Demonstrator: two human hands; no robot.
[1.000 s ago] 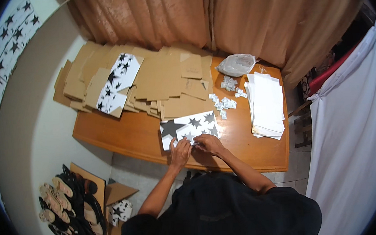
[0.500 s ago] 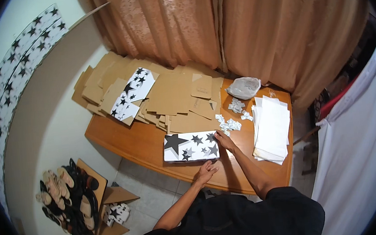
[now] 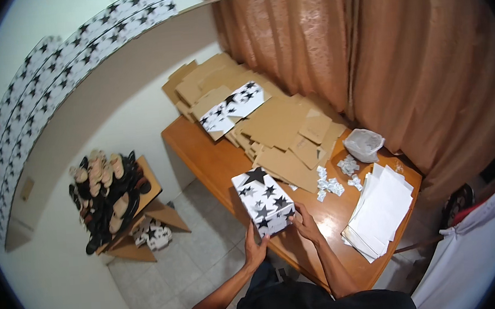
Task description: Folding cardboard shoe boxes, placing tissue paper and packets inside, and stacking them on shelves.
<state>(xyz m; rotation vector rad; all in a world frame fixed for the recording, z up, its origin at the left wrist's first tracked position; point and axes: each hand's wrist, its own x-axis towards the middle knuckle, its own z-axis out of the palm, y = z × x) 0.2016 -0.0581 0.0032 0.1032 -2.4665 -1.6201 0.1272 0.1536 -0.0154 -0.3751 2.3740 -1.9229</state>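
A closed white shoebox [image 3: 262, 203] printed with black and grey stars is between my hands at the front edge of the wooden table [image 3: 301, 235]. My left hand [image 3: 255, 249] grips its near left corner. The fingers of my right hand [image 3: 305, 223] press against its near right end. The box is tilted, its lid and near end showing; its underside is hidden. Just beyond it lie flattened cardboard boxes [image 3: 280, 122] in a spread pile, one of them with its star-printed side [image 3: 233, 107] up. Small crumpled packets [image 3: 330, 186] are scattered to the right of the box.
White paper sheets [image 3: 379, 210] are stacked at the table's right, near a clear plastic bag [image 3: 364, 145]. At left, a small wooden stand [image 3: 155, 189] bears several shoes [image 3: 110, 196]. Above it, a shelf holds star-printed boxes [image 3: 74, 58]. Brown curtains [image 3: 422, 68] hang behind the table.
My view has turned left. The shoebox has been turned and lifted toward me, its end now facing me. My left hand, open beside it before, now holds it too.
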